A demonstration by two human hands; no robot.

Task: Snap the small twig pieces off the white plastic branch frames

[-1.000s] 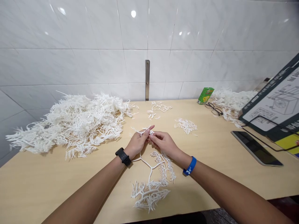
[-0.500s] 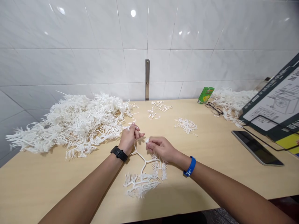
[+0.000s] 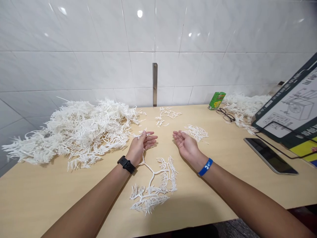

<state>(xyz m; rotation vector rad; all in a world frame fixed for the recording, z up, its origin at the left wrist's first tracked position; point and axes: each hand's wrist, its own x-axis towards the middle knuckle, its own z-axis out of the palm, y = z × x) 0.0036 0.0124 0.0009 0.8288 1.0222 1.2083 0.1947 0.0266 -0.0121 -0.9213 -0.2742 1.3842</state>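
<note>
A white plastic branch (image 3: 154,173) with feathery twigs lies spread on the table, and its upper stem runs up into my left hand (image 3: 140,144). The thumb of that hand presses white twig tips (image 3: 148,135) against the index finger, while the other fingers stretch out to the right. My right hand (image 3: 186,144) is turned palm up with its fingers spread, and nothing shows in it. Just beyond its fingers is a small pile of loose white twig pieces (image 3: 197,133). The part of the branch under my left palm is hidden.
A large heap of white plastic branches (image 3: 86,129) fills the left side. Farther back lie a bare branch frame (image 3: 170,113), a green box (image 3: 217,100) and eyeglasses (image 3: 226,114). At right are another white heap (image 3: 245,102), a phone (image 3: 270,155) and a printed carton (image 3: 292,109).
My right hand has opened from a pinch and moved up and right, away from the branch. The white bit at its fingertips no longer shows. My left hand's fingers have straightened.
</note>
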